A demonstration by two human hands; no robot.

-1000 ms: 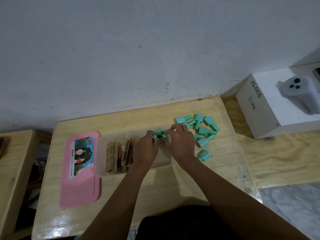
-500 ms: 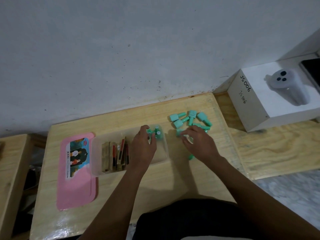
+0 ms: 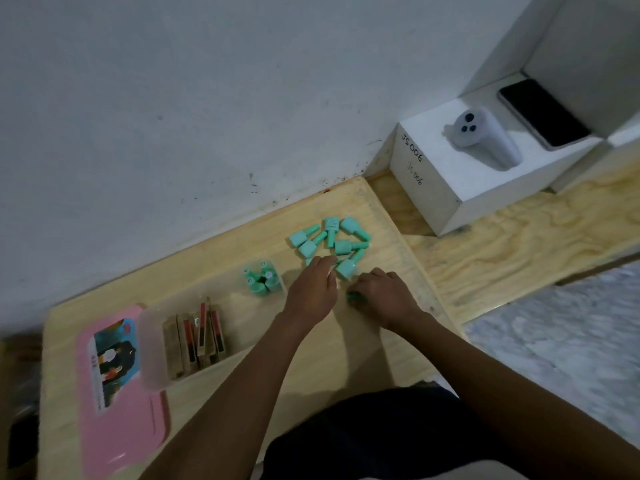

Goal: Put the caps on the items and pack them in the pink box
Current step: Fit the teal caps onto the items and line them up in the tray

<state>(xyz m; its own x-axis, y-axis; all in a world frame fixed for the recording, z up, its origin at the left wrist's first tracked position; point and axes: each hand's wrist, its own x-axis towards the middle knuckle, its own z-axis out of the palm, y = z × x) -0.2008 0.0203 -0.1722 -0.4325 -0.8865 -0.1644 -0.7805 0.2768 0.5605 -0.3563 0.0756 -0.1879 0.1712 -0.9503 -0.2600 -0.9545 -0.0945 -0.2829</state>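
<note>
I am working at the pile of green nail polish bottles [image 3: 341, 245], which lies on the bench [image 3: 346, 358] just past the right end of the pink box [image 3: 149, 344]. My left hand [image 3: 310, 292] reaches from the box side into the near edge of that pile. Its fingertips touch a bottle there, but I cannot tell if they pinch it or only rest on it. My right hand [image 3: 386, 297] sits a bit farther from the box, with its fingers curled round a small green piece [image 3: 356, 297]. I cannot tell if that piece is a cap or a bottle. A few standing bottles [image 3: 261, 282] are already in the right end of the box, and the lipsticks [image 3: 197, 336] fill its middle. The pink lid [image 3: 121, 420] lies flat on the left side of the box. I think the step now is capping one more bottle. To do it well I should hold the bottle steady with one hand, line the cap up straight and turn it until it is tight. Then I should stand it next to the others in the box so none tip over.
</note>
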